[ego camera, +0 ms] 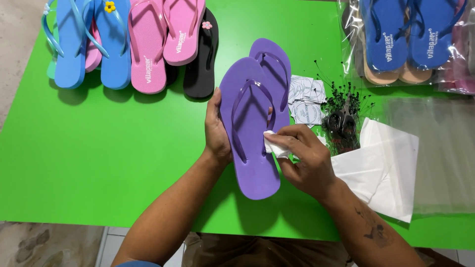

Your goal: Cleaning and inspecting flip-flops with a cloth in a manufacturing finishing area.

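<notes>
Two purple flip-flops (250, 123) stacked over green table (99, 148), gripped along the edge by left hand (216, 131). Right hand (304, 158) fingers pinched on white cloth (273, 144), pressed against upper sole. Beside: white paper (381, 168), possibly small tags (307, 101).

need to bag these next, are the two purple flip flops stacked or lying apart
Stacked: the front purple flip flop overlaps the second one, strap side up, held by the left hand.

Packing workshop: bagged flip-flops (405, 39), tags (307, 101)
</notes>
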